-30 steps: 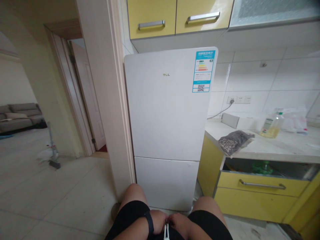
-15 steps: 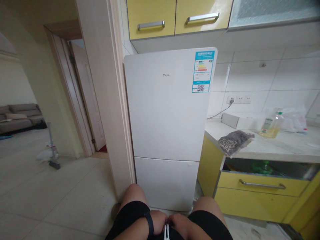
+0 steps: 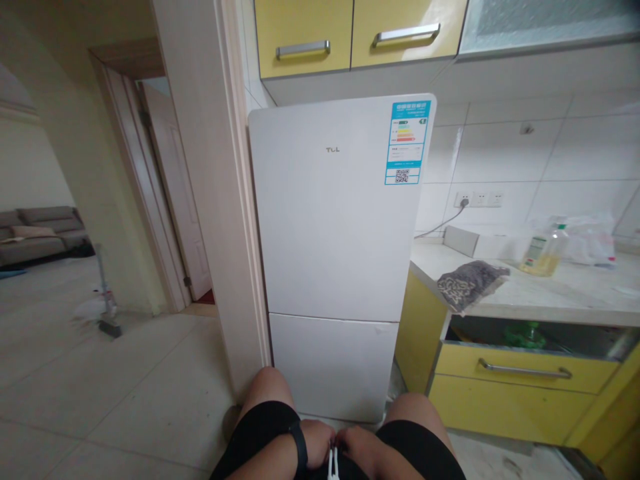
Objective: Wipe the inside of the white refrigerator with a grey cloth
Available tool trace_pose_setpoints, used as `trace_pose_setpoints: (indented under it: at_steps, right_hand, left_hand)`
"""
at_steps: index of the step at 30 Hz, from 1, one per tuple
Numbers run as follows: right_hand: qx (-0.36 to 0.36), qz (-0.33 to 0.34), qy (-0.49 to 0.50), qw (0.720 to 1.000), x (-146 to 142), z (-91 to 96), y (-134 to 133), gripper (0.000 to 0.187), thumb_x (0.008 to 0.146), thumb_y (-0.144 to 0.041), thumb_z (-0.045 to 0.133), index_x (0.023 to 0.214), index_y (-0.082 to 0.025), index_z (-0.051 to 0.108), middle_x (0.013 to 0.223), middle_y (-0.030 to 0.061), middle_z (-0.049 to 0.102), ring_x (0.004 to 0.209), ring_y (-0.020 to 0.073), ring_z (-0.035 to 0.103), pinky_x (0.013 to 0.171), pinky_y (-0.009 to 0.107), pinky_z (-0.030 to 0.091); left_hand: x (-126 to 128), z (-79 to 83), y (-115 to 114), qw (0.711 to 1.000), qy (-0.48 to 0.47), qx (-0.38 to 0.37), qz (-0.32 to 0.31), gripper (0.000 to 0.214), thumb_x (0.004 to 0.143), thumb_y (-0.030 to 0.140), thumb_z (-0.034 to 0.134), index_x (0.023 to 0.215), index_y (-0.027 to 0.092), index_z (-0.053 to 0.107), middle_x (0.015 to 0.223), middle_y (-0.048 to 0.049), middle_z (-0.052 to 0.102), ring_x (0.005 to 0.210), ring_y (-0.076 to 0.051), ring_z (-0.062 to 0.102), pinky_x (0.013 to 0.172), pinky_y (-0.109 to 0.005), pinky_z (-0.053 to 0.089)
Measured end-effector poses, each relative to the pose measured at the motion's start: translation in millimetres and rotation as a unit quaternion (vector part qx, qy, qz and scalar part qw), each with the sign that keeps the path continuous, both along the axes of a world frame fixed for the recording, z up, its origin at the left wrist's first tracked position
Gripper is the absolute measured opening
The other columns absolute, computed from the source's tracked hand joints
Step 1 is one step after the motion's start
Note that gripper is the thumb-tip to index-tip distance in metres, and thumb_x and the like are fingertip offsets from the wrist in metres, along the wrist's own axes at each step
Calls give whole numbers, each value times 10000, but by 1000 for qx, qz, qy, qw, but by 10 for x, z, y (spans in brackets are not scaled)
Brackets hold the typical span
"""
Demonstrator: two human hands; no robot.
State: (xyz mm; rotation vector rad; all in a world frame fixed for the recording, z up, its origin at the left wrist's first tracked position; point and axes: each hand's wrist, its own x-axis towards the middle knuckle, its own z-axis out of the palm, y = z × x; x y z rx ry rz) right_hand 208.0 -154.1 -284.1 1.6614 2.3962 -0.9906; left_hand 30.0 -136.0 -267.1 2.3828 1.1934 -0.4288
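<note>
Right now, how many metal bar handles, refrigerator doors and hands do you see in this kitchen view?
Metal bar handles: 3
Refrigerator doors: 2
Hands, left hand and right hand: 2
Total: 7

Home kitchen: fridge, yellow cabinets.

Fridge plain white, small grey lettering. Its label is blue-framed, with green-to-red bars and a black-and-white code square. Cabinet doors and drawer yellow, handles silver. Cloth grey with a pale speckled print. Bottle amber-yellow. Shorts black, wristband black, drawstring white. Sofa grey. Floor pale beige tile.
</note>
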Motion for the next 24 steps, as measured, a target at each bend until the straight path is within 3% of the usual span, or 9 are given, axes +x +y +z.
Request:
trace_pose_setpoints:
  at_steps: [24]
  right_hand:
    - [1, 2, 10, 1000, 11, -38, 12, 404, 829, -371, 539, 1124, -236, 780, 1170, 161, 791, 1130, 355, 734, 914, 425, 564]
  left_hand:
    - [-10, -60, 26, 1000, -19, 2, -4, 356, 867, 436, 546, 1081, 273, 780, 1135, -112, 791, 1096, -361, 735, 893, -477, 591]
